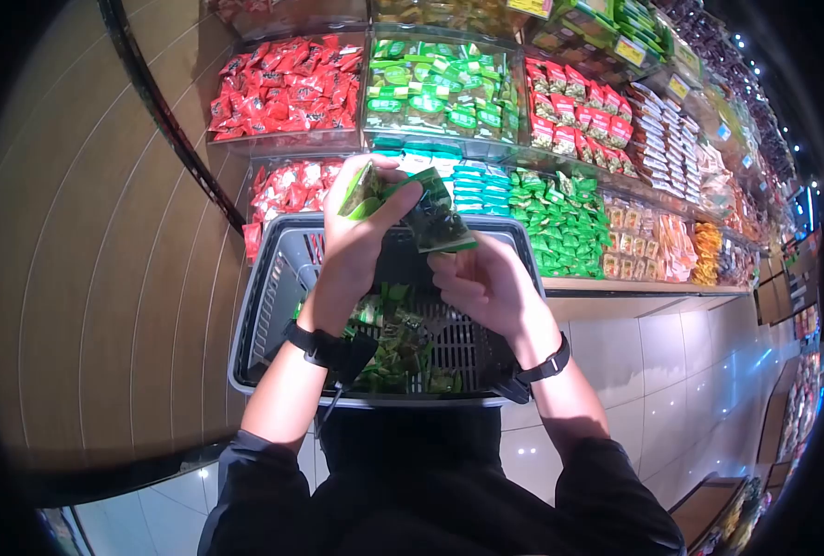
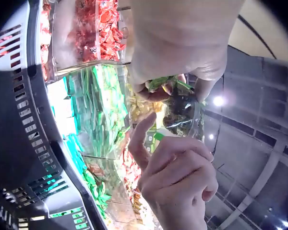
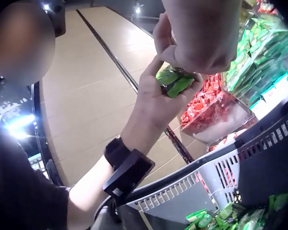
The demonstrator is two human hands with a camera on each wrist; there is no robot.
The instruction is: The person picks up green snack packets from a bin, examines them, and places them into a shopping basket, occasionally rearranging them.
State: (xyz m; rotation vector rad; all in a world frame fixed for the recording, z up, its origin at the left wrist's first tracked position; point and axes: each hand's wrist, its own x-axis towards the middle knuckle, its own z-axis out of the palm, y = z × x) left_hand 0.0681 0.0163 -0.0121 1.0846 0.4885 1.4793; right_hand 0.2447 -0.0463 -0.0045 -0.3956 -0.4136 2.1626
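Observation:
In the head view, my left hand [image 1: 361, 222] grips a small dark snack packet [image 1: 438, 215] with green ends, its thumb lying across the packet's upper left. A second green packet [image 1: 362, 193] sits in the same hand; its leaf-green print [image 3: 175, 82] shows in the right wrist view. My right hand [image 1: 488, 285] has its fingers curled at the dark packet's lower edge, pinching the green corner [image 2: 158, 136] seen in the left wrist view. Below both hands stands a grey shopping basket [image 1: 245, 347] with several similar green packets [image 1: 389, 347] inside.
Shelf bins ahead hold red packets [image 1: 287, 88], green packets [image 1: 444, 88] and teal packets [image 1: 480, 188]. More snack bins run off to the right. A wood-slatted panel [image 1: 69, 232] stands at the left, and pale floor tiles [image 1: 662, 352] lie at the right.

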